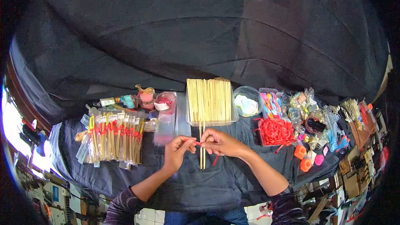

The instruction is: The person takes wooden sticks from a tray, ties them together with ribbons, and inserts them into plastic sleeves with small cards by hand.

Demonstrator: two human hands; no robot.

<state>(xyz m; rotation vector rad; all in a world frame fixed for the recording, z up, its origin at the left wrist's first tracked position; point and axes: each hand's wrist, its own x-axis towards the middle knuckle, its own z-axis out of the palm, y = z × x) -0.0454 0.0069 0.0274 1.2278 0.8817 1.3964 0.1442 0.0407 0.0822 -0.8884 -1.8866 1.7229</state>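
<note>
A pair of wooden chopsticks (pixel 202 160) stands lengthwise in front of me, its upper part overlapping the front of the chopstick container. My left hand (pixel 176 153) is closed in a pinch on a thin red ribbon (pixel 197 143) just left of the pair. From the other side my right hand (pixel 221 142) pinches the ribbon at the chopsticks, its fingers partly covering them. A loose ribbon tail (pixel 215 160) hangs below the right hand. Whether the right fingers also grip the chopsticks is hidden.
Behind my hands a clear container (pixel 212 123) holds many chopsticks. Bagged chopsticks with red bows (pixel 114 135) lie left, near clear plastic sleeves (pixel 165 129). To the right are a box of red ribbon (pixel 275 131), a round tub of labels (pixel 246 105) and assorted small items.
</note>
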